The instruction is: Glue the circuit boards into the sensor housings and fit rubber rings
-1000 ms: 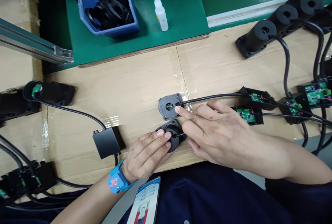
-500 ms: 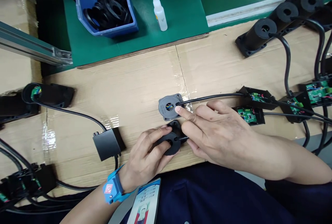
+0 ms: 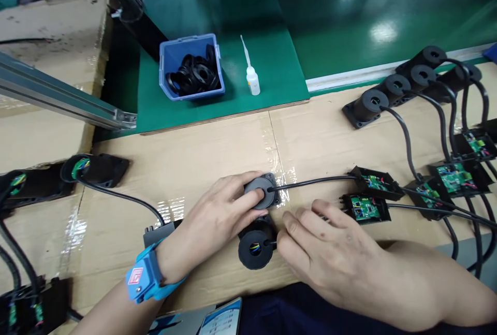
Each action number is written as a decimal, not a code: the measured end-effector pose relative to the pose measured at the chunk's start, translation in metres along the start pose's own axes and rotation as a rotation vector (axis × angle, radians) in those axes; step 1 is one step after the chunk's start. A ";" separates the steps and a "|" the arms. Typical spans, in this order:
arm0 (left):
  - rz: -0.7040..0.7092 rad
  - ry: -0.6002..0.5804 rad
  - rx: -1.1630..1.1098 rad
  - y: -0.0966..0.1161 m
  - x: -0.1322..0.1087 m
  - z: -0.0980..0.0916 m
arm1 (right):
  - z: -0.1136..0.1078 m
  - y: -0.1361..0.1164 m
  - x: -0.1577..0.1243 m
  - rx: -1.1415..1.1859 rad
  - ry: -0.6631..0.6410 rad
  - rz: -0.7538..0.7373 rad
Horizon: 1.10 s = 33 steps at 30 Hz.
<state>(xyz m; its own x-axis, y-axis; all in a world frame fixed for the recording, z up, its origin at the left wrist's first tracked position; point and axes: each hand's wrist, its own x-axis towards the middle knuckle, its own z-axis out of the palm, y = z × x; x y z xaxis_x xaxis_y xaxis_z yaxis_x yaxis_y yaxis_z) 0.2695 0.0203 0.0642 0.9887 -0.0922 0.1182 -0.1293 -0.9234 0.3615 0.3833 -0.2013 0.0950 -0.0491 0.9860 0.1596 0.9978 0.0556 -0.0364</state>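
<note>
My left hand (image 3: 227, 203), with a blue wrist strap (image 3: 143, 275), is closed round the top of the farther black round housing (image 3: 267, 196); its thumb and fingers press on the cap. A black cable (image 3: 314, 184) leaves that cap to the right. Just below stands a second black housing (image 3: 255, 249), with coloured wires visible in its centre hole. Its short cable (image 3: 273, 243) runs under my right hand (image 3: 330, 252). The fingers of that hand are curled and pinched round this cable, partly hiding it.
Open boxes with green circuit boards (image 3: 365, 208) lie to the right, wired to several upright black housings (image 3: 370, 106). A blue bin (image 3: 221, 91) of black rings and a white bottle (image 3: 253, 82) stand on the green mat. More housings (image 3: 104, 170) lie at the left.
My left hand has moved off the nearer housing onto the farther one. My right hand has drawn slightly right, its index finger off the farther cap. The camera view has tilted up.
</note>
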 end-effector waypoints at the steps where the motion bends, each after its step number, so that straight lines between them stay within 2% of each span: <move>1: -0.004 0.000 -0.017 0.000 0.000 0.001 | -0.001 0.000 0.000 0.005 0.004 -0.001; 5: -0.018 0.038 -0.055 0.002 -0.001 0.005 | 0.001 0.003 0.003 0.044 0.015 -0.008; 9: -0.053 0.044 -0.130 0.001 -0.002 0.003 | 0.005 0.018 0.007 0.171 0.004 0.056; 13: -0.124 0.100 -0.264 -0.007 -0.015 -0.018 | 0.005 0.036 0.013 0.405 -0.112 0.078; 17: -0.142 0.099 -0.246 -0.012 -0.040 -0.036 | 0.001 0.048 0.019 0.533 -0.207 0.109; 21: -0.061 0.020 -0.104 -0.002 -0.053 -0.023 | -0.002 0.055 0.024 0.670 -0.305 0.152; 26: -0.070 0.004 0.069 0.020 -0.047 0.003 | 0.000 0.058 0.032 0.970 -0.406 0.156; 29: -0.103 0.073 0.103 0.021 -0.041 0.009 | 0.002 0.057 0.034 1.011 -0.330 0.304; 33: -0.155 0.282 0.176 0.010 -0.036 0.012 | 0.007 0.066 0.029 0.844 -0.049 0.563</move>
<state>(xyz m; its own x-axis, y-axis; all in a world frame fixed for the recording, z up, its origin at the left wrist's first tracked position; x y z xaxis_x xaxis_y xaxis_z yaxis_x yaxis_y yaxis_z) 0.2337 0.0100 0.0521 0.9324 0.1378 0.3340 0.0599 -0.9706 0.2330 0.4479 -0.1674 0.0903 0.3977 0.9074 -0.1359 0.5202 -0.3450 -0.7813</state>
